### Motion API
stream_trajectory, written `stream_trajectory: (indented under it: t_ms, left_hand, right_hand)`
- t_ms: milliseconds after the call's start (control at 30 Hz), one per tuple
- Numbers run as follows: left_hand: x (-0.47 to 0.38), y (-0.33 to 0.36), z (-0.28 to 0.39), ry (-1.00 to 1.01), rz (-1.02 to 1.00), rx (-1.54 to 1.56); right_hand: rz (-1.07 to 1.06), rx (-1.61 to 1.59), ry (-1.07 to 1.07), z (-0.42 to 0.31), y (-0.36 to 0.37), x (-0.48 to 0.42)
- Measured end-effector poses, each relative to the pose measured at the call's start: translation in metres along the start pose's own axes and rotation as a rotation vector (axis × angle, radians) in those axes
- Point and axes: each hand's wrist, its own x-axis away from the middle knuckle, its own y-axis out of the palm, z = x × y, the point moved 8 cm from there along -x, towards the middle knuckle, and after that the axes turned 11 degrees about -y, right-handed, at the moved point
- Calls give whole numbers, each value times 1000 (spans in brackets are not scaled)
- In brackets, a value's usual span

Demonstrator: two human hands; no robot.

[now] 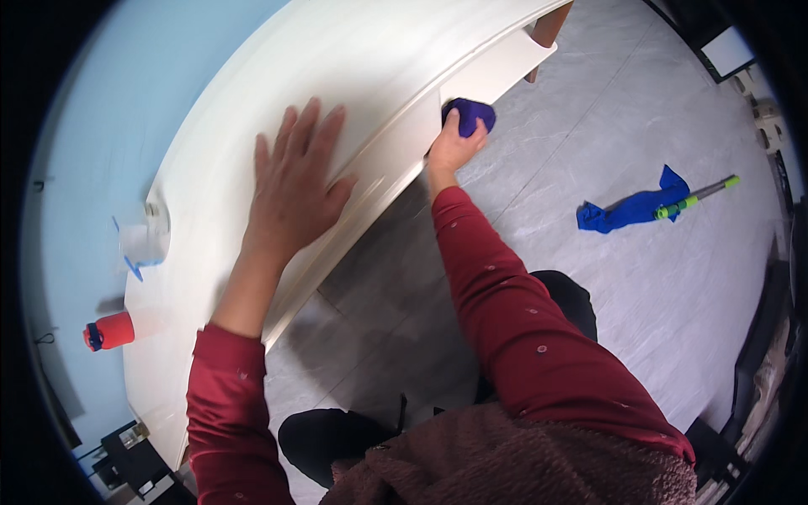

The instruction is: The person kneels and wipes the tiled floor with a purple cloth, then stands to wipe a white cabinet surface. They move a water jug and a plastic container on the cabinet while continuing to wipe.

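Observation:
My right hand grips a bunched purple cloth against the front side of a white table. Its thumb lies over the cloth, and part of the cloth is hidden by the fingers. My left hand is spread with the palm turned down over the tabletop, fingers apart and holding nothing. Whether that palm rests on the surface or hovers just above it, I cannot tell. Below the tabletop edge runs a white apron panel, which meets a brown table leg at the far end.
On the grey tiled floor to the right lie a blue cloth and a green-and-grey telescopic pole. A red bottle and a clear container with blue clips stand along the table's far edge, by a light blue wall.

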Motion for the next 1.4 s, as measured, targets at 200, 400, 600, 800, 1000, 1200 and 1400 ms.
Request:
stream_trajectory:
  t_ms: [200,400,600,800,1000,1200,1400]
  left_hand:
    - [7,-6,-14,118,234,240]
    - [156,-50,-90,248,-24,200]
    - [315,-88,-223,58,-460,16]
    - [355,-72,-273,181,-299,15]
    - [357,-68,-276,180,-282,16]
    - [355,-70,-266,221,-249,-22]
    - [358,-68,-264,227,-242,-45]
  right_hand:
    - [95,-550,388,-20,-30,162]
    - [-293,-382,486,-112,-97,378]
    - [-122,-494,531,-118,-65,289]
    - [-214,-354,275,-104,-53,138]
    - [-445,-217,-113,-129,-98,327]
    - [-650,-4,-680,-143,-118,285]
    - [-463,438,-742,-133,-85,150]
